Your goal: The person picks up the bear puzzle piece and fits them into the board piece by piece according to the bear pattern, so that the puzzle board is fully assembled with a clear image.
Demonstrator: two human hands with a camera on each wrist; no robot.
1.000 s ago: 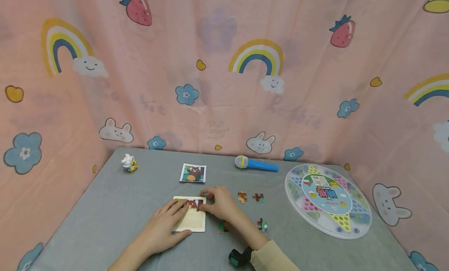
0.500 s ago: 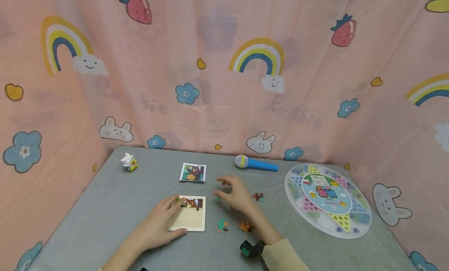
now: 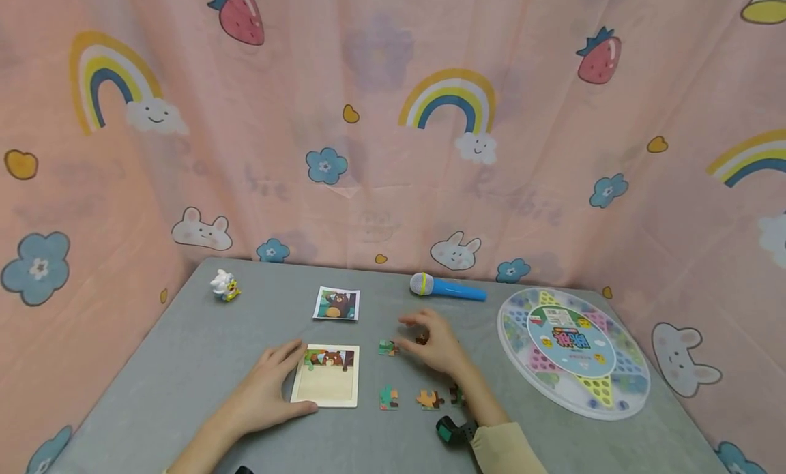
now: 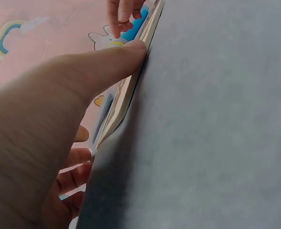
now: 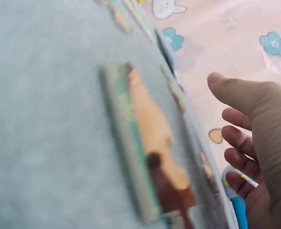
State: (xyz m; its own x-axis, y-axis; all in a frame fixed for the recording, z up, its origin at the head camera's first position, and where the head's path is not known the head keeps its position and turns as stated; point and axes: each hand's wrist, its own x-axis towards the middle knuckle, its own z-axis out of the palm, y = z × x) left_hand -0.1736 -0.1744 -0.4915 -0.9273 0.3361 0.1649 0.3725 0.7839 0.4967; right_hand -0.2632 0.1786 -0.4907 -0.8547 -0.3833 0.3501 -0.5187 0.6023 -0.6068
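Observation:
A small wooden puzzle tray [image 3: 325,385] lies in front of me, a strip of bear picture pieces [image 3: 329,359] across its top. My left hand [image 3: 260,391] spans the tray's left side, fingers by the upper left corner; its thumb [image 4: 131,47] touches the near rim. Over the loose pieces to the right hovers my right hand [image 3: 436,343], thumb and fingers apart with nothing held. A dark puzzle piece [image 3: 421,339] shows between them on the table. Nearby lie a green piece [image 3: 387,348], another green piece [image 3: 388,397], an orange piece [image 3: 429,400] and a partly hidden piece [image 3: 456,394].
Behind the tray lies a bear picture card [image 3: 336,303]. A blue toy microphone [image 3: 454,288] is at the back, a white and yellow figurine [image 3: 225,285] at the back left. A round game board [image 3: 574,351] covers the right side. A pink curtain [image 3: 381,201] hangs behind.
My right hand has left the tray, where it was at the top row's right end, and moved right over the loose pieces. My left fingers have drawn back to the tray's left edge.

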